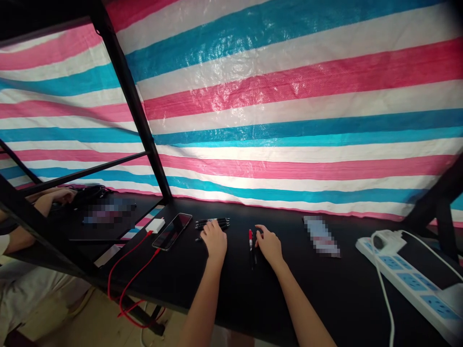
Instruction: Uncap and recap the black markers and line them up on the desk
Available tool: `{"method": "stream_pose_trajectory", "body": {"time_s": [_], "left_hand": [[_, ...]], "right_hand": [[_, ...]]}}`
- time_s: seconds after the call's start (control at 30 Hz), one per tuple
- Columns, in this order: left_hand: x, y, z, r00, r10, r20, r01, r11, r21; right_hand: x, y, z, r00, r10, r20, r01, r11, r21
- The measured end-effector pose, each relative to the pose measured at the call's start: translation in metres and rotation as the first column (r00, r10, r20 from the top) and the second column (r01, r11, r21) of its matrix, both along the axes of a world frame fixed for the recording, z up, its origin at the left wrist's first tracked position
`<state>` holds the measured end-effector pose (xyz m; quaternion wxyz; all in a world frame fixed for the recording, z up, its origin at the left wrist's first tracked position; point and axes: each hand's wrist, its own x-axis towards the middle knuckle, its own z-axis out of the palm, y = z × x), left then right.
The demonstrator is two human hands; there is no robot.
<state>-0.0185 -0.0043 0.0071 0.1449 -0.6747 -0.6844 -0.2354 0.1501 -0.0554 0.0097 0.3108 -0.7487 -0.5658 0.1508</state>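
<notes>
My left hand (pixel 214 239) rests over a bundle of dark pens (pixel 221 223) lying sideways on the black table (pixel 238 299); its fingers are bent over their near side, and whether they grip one is hidden. To the right, my right hand (pixel 269 245) is beside a red-capped marker (pixel 250 236), with thumb and forefinger apart. A thin dark pen (pixel 255 255) lies or stands close to its fingers, next to the marker.
Left of the pens lie a phone (pixel 172 232) and a white charger (pixel 155 225) with red cables. A blurred packet (pixel 321 236) and a white power strip (pixel 408 279) are at right. Another person's hand (pixel 61 195) shows far left, beyond black metal posts.
</notes>
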Motion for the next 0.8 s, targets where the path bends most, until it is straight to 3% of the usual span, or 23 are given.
{"method": "stream_pose_trajectory", "body": {"time_s": [0.23,0.53,0.67,0.8], "left_hand": [[0.001,0.001,-0.006,0.998,0.030,-0.059,-0.033,0.998,-0.050],[-0.002,0.003,-0.004,0.995,0.060,-0.084,-0.069,0.993,-0.099],[0.007,0.001,-0.006,0.998,-0.033,-0.051,0.027,0.993,-0.118],[0.017,-0.006,0.001,0.971,-0.225,0.077,0.231,0.970,-0.075]], "right_hand": [[-0.001,0.002,-0.003,0.998,-0.066,-0.012,0.066,0.998,0.020],[-0.002,0.002,0.000,0.999,-0.014,-0.038,0.015,0.999,0.037],[-0.003,0.004,0.000,0.991,0.022,-0.130,-0.008,0.994,0.109],[-0.003,0.013,-0.006,0.944,0.103,-0.313,-0.045,0.981,0.188]]}}
